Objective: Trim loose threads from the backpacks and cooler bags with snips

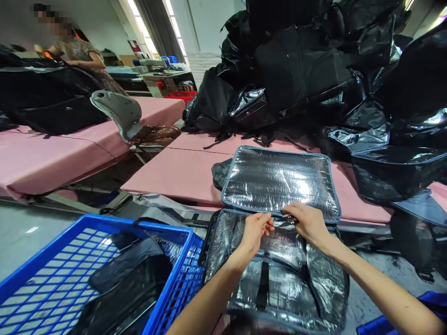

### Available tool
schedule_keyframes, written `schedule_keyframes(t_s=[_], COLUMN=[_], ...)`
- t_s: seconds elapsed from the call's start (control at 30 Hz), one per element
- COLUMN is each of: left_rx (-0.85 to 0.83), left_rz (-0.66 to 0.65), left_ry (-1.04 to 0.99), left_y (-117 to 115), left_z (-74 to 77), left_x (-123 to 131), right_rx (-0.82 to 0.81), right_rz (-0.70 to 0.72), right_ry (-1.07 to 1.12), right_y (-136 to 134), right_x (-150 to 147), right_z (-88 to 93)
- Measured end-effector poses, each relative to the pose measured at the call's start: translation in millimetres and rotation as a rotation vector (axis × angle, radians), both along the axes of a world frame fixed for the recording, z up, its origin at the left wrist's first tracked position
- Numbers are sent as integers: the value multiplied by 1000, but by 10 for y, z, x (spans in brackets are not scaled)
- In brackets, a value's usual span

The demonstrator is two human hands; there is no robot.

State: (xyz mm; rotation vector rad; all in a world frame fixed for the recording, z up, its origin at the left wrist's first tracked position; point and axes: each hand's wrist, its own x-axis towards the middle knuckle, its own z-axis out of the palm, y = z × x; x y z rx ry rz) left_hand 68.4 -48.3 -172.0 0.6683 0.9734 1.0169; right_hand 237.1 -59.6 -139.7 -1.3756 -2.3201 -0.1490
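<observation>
An insulated bag with a shiny silver lining lies open in front of me, its lid folded back onto the pink table. Over the seam between lid and body, my left hand has its thumb and forefinger pinched together; what they hold is too small to name. Just to its right, my right hand grips something small and dark near the lid's edge, which I cannot make out. A black strap runs down the silver lining inside.
A blue plastic crate with dark bags stands at the lower left. Black bags are piled behind the lid and to the right. A grey chair and a person are at the left. Another blue crate shows at lower right.
</observation>
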Motion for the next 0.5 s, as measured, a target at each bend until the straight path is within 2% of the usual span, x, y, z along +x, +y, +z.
schedule_keyframes(t_s=[0.1,0.17,0.27,0.37,0.5], left_rx=[5,30,66,69,68], left_rz=[8,-10,-43,-52,-59], left_ry=[9,24,46,60,73], left_y=[2,7,11,11,18], left_z=[-50,-71,-77,-54,-25], left_x=[3,-12,-38,-50,-31], right_rx=[-63,-104,-134,-106,-36], right_rz=[-36,-77,-233,-357,-236], right_ry=[22,160,369,282,165], right_y=[80,158,238,159,-97], right_x=[-106,-83,127,332,269], right_z=[17,52,140,187,84])
